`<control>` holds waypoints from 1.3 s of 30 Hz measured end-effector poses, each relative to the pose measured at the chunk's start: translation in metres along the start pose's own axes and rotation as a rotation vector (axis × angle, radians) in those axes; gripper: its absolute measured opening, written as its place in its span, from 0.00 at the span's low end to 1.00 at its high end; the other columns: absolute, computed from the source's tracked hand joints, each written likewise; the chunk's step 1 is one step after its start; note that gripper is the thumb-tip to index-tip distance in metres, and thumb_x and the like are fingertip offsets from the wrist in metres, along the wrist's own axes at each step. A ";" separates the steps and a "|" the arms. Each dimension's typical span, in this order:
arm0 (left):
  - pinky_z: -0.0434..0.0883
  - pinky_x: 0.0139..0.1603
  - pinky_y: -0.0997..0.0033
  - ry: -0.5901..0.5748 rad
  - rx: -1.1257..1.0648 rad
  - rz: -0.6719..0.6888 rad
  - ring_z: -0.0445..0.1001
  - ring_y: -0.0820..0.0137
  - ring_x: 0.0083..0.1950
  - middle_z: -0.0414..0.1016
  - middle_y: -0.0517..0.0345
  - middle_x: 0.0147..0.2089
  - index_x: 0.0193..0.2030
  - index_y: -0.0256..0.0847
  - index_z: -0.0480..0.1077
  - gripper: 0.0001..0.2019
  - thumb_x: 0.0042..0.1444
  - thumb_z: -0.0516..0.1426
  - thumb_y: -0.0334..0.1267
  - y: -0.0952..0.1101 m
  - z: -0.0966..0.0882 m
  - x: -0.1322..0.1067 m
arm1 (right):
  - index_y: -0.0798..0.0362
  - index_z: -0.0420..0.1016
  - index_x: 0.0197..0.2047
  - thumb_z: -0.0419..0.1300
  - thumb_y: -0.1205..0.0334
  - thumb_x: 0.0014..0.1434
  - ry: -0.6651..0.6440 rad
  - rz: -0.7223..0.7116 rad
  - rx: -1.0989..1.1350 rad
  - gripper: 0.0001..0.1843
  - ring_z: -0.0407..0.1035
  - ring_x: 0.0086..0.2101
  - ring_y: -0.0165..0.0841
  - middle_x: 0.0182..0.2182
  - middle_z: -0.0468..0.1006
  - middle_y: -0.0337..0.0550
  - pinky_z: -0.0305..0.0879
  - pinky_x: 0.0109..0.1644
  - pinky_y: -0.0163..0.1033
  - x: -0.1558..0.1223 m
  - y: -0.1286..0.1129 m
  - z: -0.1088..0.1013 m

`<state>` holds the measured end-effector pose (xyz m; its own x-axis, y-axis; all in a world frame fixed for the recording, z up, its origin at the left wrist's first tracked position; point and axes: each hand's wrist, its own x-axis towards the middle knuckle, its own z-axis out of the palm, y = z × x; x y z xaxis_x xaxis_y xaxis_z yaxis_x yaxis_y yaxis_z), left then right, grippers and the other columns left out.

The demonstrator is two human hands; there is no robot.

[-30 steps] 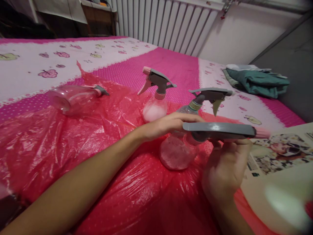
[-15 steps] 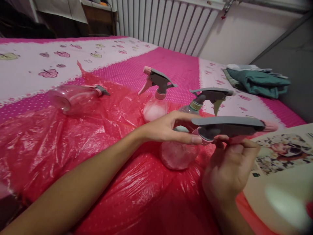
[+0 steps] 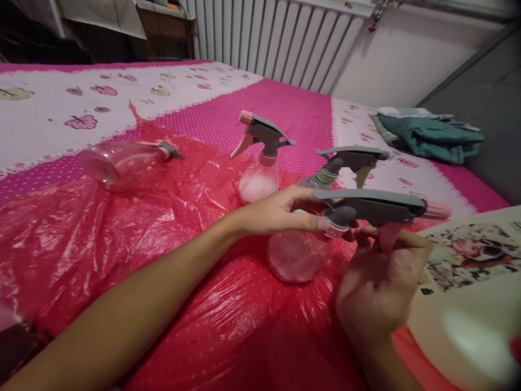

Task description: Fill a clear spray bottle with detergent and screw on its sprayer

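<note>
My left hand [image 3: 295, 212] grips the pink collar of a spray bottle [image 3: 299, 258], thumb on the near side. The bottle is clear and tilted, with its base on red plastic film [image 3: 228, 309]. Its grey spray head [image 3: 374, 205] points right and has a pink nozzle. Under that head my right hand [image 3: 380, 285] is closed, fingers curled at the pink trigger; the fingertips are partly hidden. Just behind stands a spray bottle with a yellow-green trigger [image 3: 362, 176], its lower part covered by my left hand.
Another pink-and-grey spray bottle [image 3: 258, 182] stands upright behind my left wrist. One clear spray bottle [image 3: 126, 163] lies on its side at left. A printed cream sheet [image 3: 459, 304] is at right, folded clothes [image 3: 435, 136] farther back. A radiator [image 3: 264, 38] lines the wall behind the pink bedspread [image 3: 297, 103].
The held spray head has shifted slightly left and up and turned, so its pink trigger and collar show more. Both hands keep nearly the same place. The other bottles have not moved.
</note>
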<state>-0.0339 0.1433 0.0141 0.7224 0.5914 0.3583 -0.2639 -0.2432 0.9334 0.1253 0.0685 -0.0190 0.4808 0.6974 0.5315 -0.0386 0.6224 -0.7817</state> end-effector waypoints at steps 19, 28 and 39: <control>0.74 0.50 0.67 -0.018 0.020 0.070 0.75 0.65 0.48 0.81 0.53 0.48 0.45 0.42 0.82 0.12 0.60 0.65 0.46 -0.001 0.003 0.002 | 0.49 0.66 0.38 0.59 0.56 0.60 -0.013 0.012 0.020 0.07 0.66 0.35 0.34 0.33 0.68 0.36 0.61 0.44 0.43 0.000 -0.001 0.001; 0.70 0.48 0.68 0.028 0.124 0.001 0.71 0.65 0.51 0.73 0.54 0.52 0.55 0.47 0.73 0.21 0.58 0.68 0.50 0.001 0.006 -0.002 | 0.48 0.67 0.37 0.59 0.53 0.59 0.024 0.032 -0.044 0.09 0.66 0.36 0.35 0.33 0.67 0.35 0.61 0.48 0.46 0.001 -0.003 0.000; 0.69 0.43 0.71 0.031 0.064 0.036 0.71 0.71 0.43 0.72 0.58 0.43 0.46 0.41 0.70 0.17 0.56 0.69 0.43 0.011 0.004 -0.002 | 0.49 0.68 0.36 0.60 0.54 0.59 0.010 0.021 0.003 0.09 0.66 0.36 0.34 0.32 0.69 0.35 0.61 0.50 0.46 0.000 -0.002 0.000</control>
<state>-0.0360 0.1359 0.0236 0.6925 0.6049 0.3932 -0.2475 -0.3127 0.9170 0.1259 0.0675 -0.0175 0.4882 0.7069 0.5118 -0.0510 0.6086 -0.7919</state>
